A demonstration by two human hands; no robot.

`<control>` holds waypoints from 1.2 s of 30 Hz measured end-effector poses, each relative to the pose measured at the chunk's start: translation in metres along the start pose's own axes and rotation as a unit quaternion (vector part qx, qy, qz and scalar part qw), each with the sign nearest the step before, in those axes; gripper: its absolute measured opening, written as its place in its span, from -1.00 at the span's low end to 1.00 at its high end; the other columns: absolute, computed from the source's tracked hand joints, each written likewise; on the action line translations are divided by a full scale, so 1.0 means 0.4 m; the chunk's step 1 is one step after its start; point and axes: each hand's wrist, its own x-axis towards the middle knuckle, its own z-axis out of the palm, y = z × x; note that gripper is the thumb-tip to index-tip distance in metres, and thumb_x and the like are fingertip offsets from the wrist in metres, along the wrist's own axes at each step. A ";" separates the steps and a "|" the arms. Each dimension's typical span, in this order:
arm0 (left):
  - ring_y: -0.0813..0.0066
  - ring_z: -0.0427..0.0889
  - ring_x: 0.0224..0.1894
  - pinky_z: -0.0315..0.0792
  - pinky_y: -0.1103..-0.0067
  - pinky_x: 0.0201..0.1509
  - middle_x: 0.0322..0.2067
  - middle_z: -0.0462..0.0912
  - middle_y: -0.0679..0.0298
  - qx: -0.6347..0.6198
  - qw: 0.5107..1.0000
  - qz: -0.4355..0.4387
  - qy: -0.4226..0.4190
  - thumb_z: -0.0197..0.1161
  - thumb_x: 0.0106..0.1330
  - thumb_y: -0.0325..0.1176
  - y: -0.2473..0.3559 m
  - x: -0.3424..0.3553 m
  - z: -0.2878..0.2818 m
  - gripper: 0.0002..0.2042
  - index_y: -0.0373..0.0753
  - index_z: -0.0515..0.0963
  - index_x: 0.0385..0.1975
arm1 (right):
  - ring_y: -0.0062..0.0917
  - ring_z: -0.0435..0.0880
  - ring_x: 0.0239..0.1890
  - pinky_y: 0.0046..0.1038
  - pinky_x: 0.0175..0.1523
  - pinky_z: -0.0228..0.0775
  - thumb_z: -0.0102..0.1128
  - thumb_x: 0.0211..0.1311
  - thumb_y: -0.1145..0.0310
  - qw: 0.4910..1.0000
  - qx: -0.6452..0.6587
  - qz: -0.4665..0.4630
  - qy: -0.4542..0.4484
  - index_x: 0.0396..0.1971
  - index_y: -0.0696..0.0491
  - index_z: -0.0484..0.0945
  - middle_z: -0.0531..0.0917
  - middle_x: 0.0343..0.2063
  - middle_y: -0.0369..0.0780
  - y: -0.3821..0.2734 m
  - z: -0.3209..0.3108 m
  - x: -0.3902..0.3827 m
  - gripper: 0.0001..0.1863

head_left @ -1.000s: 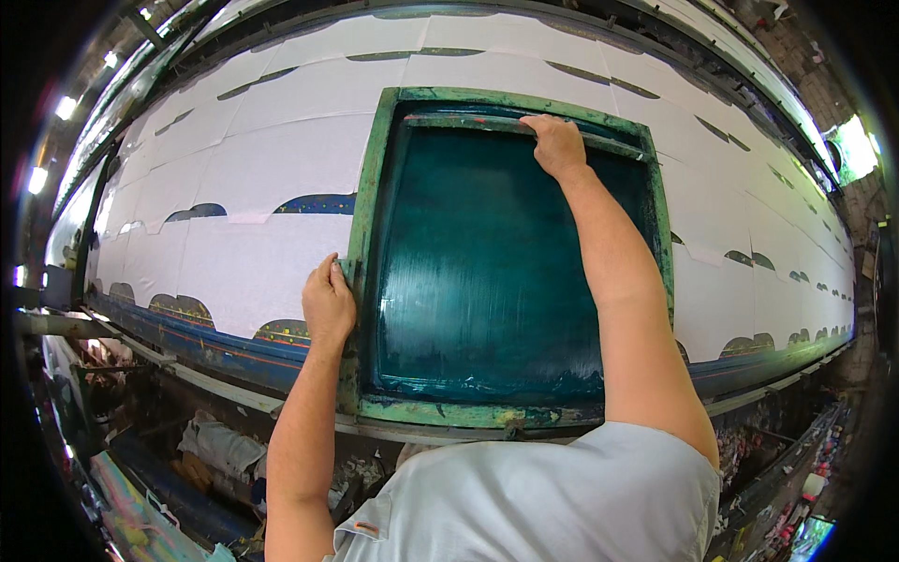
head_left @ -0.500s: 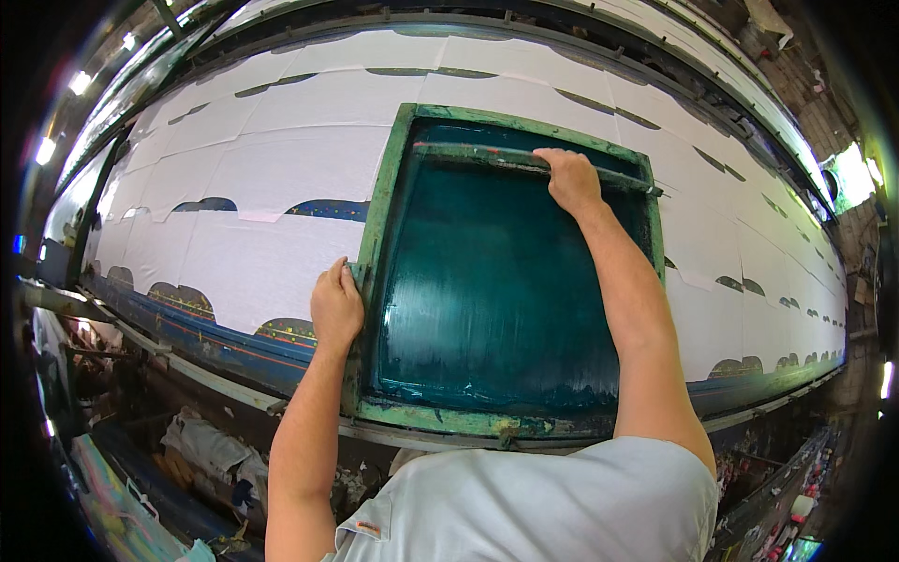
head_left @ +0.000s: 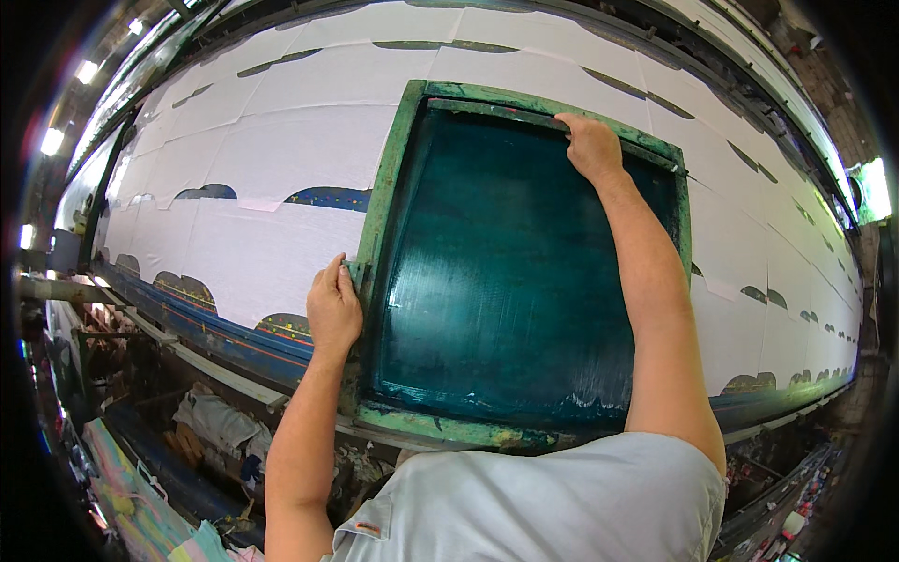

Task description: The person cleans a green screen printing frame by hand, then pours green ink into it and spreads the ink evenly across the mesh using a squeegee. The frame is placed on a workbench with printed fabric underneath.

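Observation:
A green-painted screen frame (head_left: 393, 187) with a wet teal surface (head_left: 506, 281) lies on a long sloping table of white pieces. My right hand (head_left: 590, 145) is closed on a long, paint-stained squeegee bar (head_left: 510, 116) lying along the far inner edge of the frame. At the frame's left side, my left hand (head_left: 332, 300) grips a small green tab (head_left: 352, 272), partly hidden by the fingers.
White fabric pieces (head_left: 253, 150) cover the table around the frame, with dark curved gaps between them. A metal rail (head_left: 211, 370) runs along the near edge. Below it lie crumpled grey cloths (head_left: 211, 421) and pale multicoloured cloth (head_left: 126, 478). Beams line the left.
My right hand and the squeegee dipped toward me half a second ago and are now back at the frame's far edge. My left hand keeps its grip on the left side.

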 end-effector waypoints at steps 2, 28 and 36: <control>-0.17 0.79 0.10 0.63 0.13 0.21 0.05 0.80 -0.16 0.008 1.000 0.001 -0.005 0.12 0.75 -0.33 -0.001 -0.001 -0.002 -0.66 -0.34 0.71 0.29 | -0.09 0.87 -0.03 -0.05 0.14 0.71 0.34 0.25 0.57 0.999 0.018 0.023 -0.018 0.20 -0.09 0.82 0.91 -0.12 -0.11 0.001 -0.003 0.005 -0.49; -0.22 0.77 0.28 0.60 0.11 0.40 0.17 0.82 -0.19 -0.059 0.998 0.027 -0.014 0.08 0.74 -0.15 -0.066 0.037 0.023 -0.57 -0.27 0.76 0.29 | 0.02 0.83 0.14 0.01 0.31 0.65 0.42 0.41 0.45 0.951 0.091 0.091 -0.282 0.23 -0.10 0.82 0.88 0.05 -0.03 -0.392 -0.316 -0.446 -0.59; -0.21 0.77 0.28 0.60 0.10 0.40 0.20 0.82 -0.16 -0.068 0.996 -0.002 -0.050 0.08 0.73 -0.12 -0.067 0.046 0.018 -0.55 -0.23 0.74 0.34 | -0.01 0.85 0.09 0.00 0.24 0.68 0.42 0.35 0.49 0.955 0.089 0.090 -0.268 0.19 -0.11 0.83 0.89 0.02 -0.07 -0.588 -0.414 -0.747 -0.57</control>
